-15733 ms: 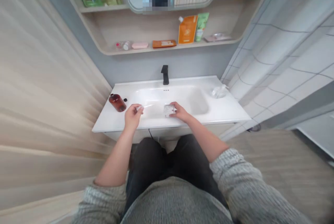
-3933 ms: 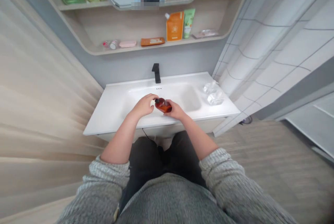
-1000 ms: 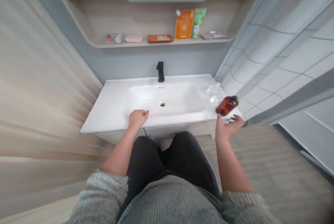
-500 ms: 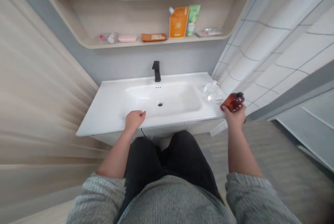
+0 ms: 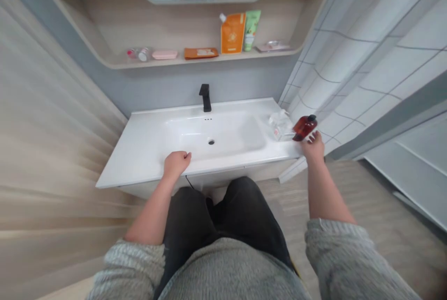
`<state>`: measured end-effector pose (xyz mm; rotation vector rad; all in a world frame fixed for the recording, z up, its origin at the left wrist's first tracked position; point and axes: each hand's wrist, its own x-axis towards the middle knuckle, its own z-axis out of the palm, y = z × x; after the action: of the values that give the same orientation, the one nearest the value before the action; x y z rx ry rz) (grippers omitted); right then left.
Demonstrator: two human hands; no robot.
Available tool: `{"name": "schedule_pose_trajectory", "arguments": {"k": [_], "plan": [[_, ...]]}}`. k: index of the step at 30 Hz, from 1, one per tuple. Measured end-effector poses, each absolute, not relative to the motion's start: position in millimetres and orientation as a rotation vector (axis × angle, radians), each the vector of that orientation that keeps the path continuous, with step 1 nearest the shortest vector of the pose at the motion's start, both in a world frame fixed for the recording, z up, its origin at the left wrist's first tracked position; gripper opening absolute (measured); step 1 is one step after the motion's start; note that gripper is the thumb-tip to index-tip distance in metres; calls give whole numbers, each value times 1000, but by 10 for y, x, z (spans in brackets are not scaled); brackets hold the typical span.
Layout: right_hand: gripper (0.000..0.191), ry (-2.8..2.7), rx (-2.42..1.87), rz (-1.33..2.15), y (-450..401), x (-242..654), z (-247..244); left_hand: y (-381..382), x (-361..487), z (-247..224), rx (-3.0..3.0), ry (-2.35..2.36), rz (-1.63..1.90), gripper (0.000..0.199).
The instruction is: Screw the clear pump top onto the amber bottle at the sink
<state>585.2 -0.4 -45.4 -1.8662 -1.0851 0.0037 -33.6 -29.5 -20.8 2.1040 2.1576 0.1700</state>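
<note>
While left hand (image 5: 175, 164) is fisted, right hand (image 5: 313, 147) (loosely curled) touches one bottle (image 5: 304, 127) — hold unclear.

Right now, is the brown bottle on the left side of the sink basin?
No, the brown bottle is to the right of the sink basin, by the right hand.

Amber bottle (image 5: 305, 127), black-capped, probably upright

Grey knit sweater (image 5: 226, 272) — black trousers (image 5: 223, 225)
</note>
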Motion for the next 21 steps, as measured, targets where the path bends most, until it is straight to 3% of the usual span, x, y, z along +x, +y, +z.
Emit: {"name": "schedule_pose_trajectory", "arguments": {"k": [5, 10, 21], "plan": [[48, -1243, -1778, -287, -267, 5393, -491, -284, -330, -204, 2092, 2138, 156, 54], [61, -1467, -1728, -354, -142, 5069, -441, -296, -325, -205, 2089, 2140, 175, 53], [59, -1282, -1948, -318, 150, 4672, -349, -288, -328, -200, 2072, 2103, 237, 50]]}}
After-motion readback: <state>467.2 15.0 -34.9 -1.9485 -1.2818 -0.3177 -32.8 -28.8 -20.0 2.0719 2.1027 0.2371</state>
